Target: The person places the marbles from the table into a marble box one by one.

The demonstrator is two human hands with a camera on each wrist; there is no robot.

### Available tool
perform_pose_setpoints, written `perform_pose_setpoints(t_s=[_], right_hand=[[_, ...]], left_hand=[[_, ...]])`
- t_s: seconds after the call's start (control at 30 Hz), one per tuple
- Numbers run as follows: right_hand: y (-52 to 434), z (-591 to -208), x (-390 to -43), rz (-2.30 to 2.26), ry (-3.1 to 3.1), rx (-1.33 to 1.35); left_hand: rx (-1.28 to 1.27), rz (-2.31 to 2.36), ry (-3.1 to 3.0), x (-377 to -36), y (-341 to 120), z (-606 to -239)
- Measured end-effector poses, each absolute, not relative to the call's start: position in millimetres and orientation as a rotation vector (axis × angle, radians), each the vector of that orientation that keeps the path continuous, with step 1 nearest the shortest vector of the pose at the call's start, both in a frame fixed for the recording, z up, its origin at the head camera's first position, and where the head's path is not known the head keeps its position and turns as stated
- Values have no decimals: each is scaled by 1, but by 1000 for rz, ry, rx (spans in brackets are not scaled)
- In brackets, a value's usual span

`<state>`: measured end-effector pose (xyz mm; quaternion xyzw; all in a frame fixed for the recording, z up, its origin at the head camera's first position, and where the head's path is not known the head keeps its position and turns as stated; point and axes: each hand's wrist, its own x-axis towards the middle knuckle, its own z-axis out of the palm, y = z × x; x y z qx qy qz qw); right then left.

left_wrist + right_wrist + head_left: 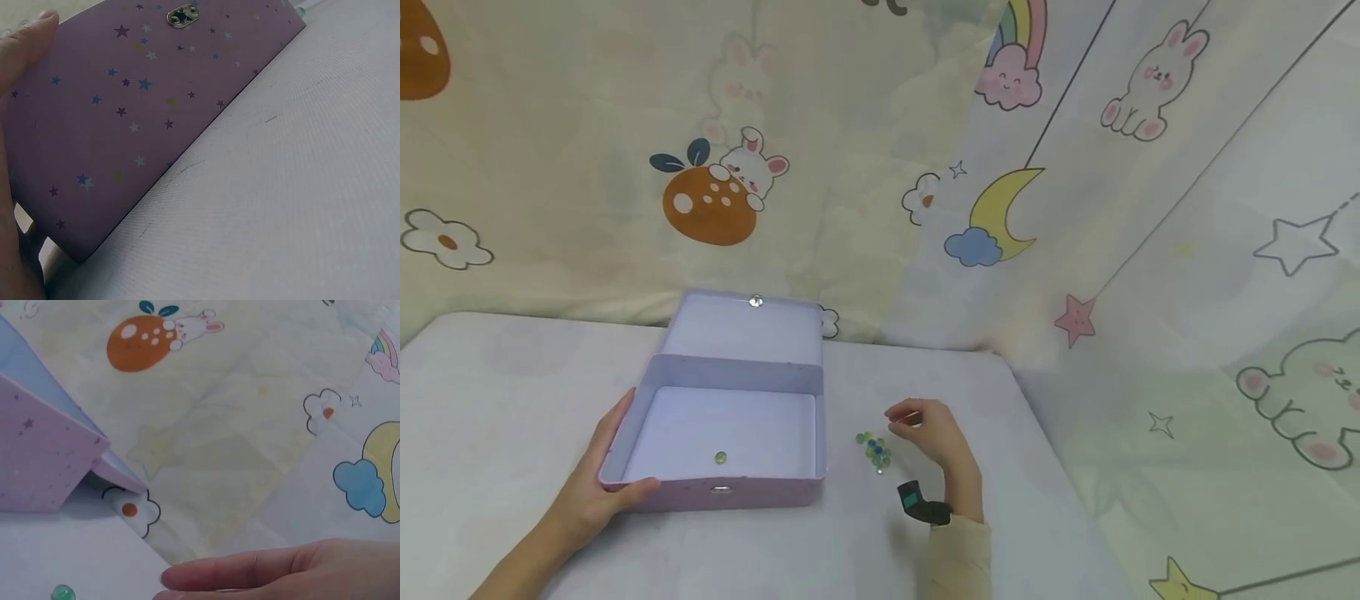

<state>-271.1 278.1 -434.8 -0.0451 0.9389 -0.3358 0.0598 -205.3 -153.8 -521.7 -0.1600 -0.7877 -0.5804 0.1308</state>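
Observation:
A lilac tin box [715, 493] stands on the table with its lid [741, 329] tipped back. One greenish glass marble [721, 457] lies inside, close to the front wall. My left hand [587, 492] grips the box at its left front corner, thumb on the front edge and fingers along the left side. Right of the box, several green and blue glass marbles [874, 450] lie in a cluster on the table. Just beyond them and to their right is my right hand [928, 429], with thumb and fingertips slightly apart and no object visible between them.
The white-covered table [880, 550] extends around the box. A cloth backdrop [850, 167] with printed rabbits and stars hangs behind it and along the right side. A black band with a small device [925, 507] sits on the right wrist. A metal clasp [183, 15] is on the box front.

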Motion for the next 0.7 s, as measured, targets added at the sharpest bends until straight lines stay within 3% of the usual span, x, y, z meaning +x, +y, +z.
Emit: perform_pose_setpoints(t_s=[0.7], right_hand=[[285, -458, -275, -771, 2688, -115]], left_hand=[[-464, -1693, -2289, -206, -154, -523]])
